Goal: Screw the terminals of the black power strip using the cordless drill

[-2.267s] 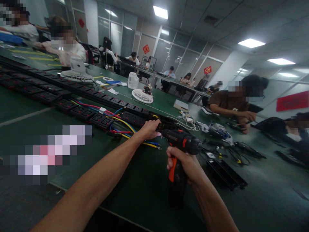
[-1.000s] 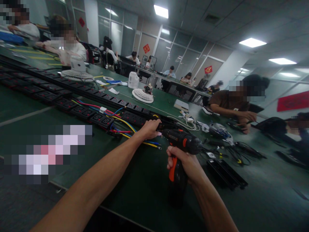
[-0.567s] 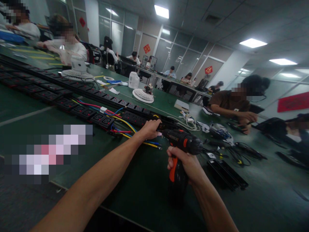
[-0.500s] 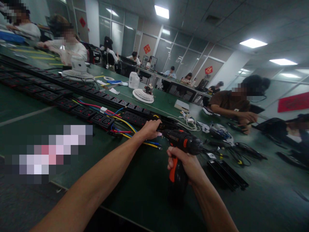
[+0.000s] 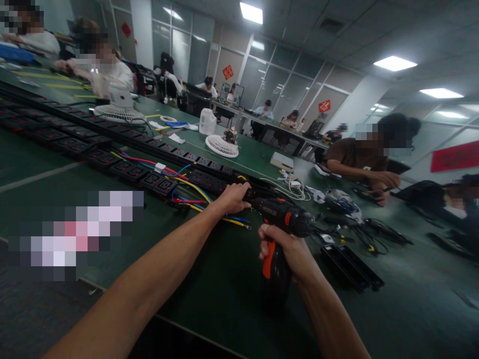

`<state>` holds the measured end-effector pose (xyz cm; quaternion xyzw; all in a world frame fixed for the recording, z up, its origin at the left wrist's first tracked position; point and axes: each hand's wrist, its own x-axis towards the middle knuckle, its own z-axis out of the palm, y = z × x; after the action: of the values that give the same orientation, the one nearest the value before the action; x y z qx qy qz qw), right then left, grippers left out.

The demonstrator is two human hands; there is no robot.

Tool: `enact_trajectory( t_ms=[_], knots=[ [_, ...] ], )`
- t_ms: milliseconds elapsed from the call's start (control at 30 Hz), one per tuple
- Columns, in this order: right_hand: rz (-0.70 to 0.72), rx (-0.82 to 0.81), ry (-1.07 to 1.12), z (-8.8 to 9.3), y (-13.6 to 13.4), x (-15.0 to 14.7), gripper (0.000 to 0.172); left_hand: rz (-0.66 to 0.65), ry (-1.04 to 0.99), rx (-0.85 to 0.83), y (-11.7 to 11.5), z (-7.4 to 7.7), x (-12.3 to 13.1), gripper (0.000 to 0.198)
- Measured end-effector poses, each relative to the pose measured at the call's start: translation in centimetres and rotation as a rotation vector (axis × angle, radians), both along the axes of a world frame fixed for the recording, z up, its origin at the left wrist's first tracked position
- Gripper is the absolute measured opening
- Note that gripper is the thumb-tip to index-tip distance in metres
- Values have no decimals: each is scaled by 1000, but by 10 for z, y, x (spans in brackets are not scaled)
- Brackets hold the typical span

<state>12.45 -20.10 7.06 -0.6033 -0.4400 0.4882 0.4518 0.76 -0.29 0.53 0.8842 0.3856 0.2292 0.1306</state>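
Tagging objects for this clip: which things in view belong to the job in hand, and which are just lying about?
Likely in the job:
- drill, gripped by the right hand
- black socket strip, beside the left hand
- coloured wires, close by

Apparently just lying about:
- white fan cage
- white cable
- flat box

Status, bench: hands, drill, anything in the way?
Right hand gripping power drill, nose beside left hand. Left hand at power strip, exact hold hidden. Colored wires by left wrist, possibly in the way.
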Motion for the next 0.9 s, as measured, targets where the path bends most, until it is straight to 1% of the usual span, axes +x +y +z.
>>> enact_trajectory(
  t_ms=[267,467,733,900],
  knots=[
    [6,-4,27,-2,1,1,30,5,3,13,0,-1,0,57],
    [10,6,40,-2,1,2,32,0,10,-4,0,1,0,55],
    [16,28,47,-1,0,1,30,-3,14,-4,5,-5,2,59],
    [2,15,30,-1,1,1,31,3,16,-13,4,-4,2,59]
  ],
)
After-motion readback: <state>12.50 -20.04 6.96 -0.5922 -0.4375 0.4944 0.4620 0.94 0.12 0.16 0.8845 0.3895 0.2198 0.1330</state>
